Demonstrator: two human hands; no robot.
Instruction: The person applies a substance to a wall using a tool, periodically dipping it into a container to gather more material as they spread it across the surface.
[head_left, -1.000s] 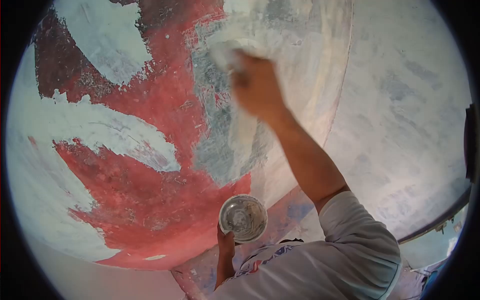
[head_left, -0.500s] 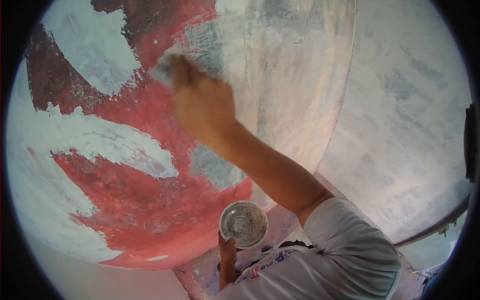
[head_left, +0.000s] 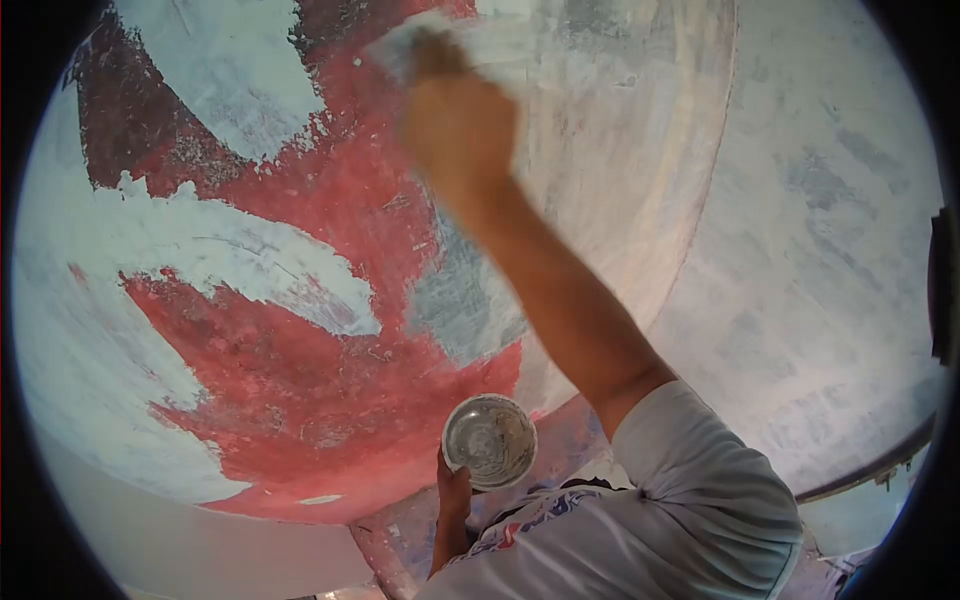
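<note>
High on the painted wall (head_left: pixel 330 420), my right hand (head_left: pixel 460 120) is closed around a flat putty scraper (head_left: pixel 395 50). The scraper is blurred by motion and its pale blade lies against the surface, where red paint borders grey-white filler. Low in front of my body, my left hand (head_left: pixel 455 492) grips a round bowl (head_left: pixel 533 440) by its near left rim, with the thumb over the edge. Whitish-grey residue coats the inside of the bowl, which is tilted so that I look into it.
Patches of white filler (head_left: pixel 270 260) spread over the red and dark paint at left. A whitish, mottled wall section (head_left: pixel 820 250) stands beyond a seam at right. A dark fitting (head_left: pixel 940 285) sits at the far right edge.
My right hand and the scraper have moved up and to the right across the wall. The view has shifted slightly; the bowl stays in my left hand.
</note>
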